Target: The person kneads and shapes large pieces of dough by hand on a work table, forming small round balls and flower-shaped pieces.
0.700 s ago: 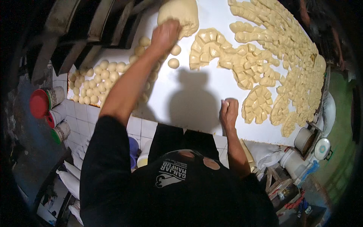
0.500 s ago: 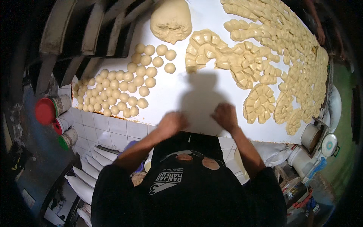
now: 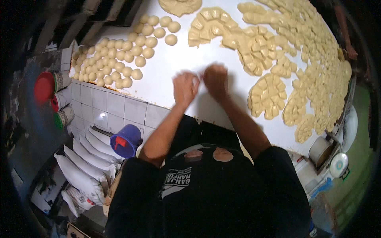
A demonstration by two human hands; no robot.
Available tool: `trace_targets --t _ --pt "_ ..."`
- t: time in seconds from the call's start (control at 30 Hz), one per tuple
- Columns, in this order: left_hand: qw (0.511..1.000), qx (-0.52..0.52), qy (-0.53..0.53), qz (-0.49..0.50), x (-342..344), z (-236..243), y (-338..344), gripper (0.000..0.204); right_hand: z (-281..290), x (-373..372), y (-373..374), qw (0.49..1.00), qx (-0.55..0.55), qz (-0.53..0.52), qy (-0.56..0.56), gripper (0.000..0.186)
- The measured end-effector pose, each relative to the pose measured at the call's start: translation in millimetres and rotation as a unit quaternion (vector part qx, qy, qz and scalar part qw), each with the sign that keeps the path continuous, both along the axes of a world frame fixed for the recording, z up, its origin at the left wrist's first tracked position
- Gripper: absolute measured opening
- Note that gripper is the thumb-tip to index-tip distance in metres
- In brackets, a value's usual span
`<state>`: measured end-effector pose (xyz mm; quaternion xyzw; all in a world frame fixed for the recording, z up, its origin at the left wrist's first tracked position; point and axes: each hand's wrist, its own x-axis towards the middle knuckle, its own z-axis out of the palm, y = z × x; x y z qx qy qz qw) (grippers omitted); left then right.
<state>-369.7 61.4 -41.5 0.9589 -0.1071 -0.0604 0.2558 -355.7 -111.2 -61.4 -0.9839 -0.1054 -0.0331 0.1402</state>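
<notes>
Facing each other near the front edge of the surface [image 3: 158, 81], left hand [image 3: 185, 88] and right hand [image 3: 215, 81] bend fingers, holding what cannot be told, probably shaping; placing calls for space beside left-edge dough balls [image 3: 112, 52]; dough lump [image 3: 180, 6] at far edge

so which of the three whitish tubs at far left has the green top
The lowest tub in the picture; its top is green, while the middle tub and the upper tub both have red tops.
</notes>
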Motion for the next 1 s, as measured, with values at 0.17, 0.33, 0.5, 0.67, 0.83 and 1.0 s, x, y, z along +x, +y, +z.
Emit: trace_targets --t 0.17,0.33,0.5,0.67,0.83,1.0 --pt "0.980 -0.104 0.064 -0.156 -29.6 -17.7 91.4 0.016 11.9 -2.4 -66.1 0.971 0.054 0.097 0.209 0.032" --pt "0.994 -0.065 -0.034 0.081 -1.6 -7.9 3.2 0.013 8.6 0.0 -27.3 0.990 0.129 0.055 -0.035 0.033" --pt "0.983 -0.060 -0.131 -0.110 -36.0 -8.4 79.4 0.020 14.9 -10.1 -86.0 0.987 0.112 0.115 -0.010 0.027" --pt "0.998 -0.038 -0.020 0.035 -2.8 -4.5 40.0 0.019 36.5 -16.7 -39.6 0.987 0.143 0.069 0.028 0.022" --pt "0.979 -0.134 -0.111 -0.106 -49.0 -3.8 106.2 0.028 74.9 -10.3 -67.8 0.964 0.136 -0.080 0.215 0.026" --pt "0.954 -0.262 -0.135 -0.063 0.2 34.0 78.3 0.021 122.5 104.7 90.9 0.954 0.290 0.016 0.078 0.040"
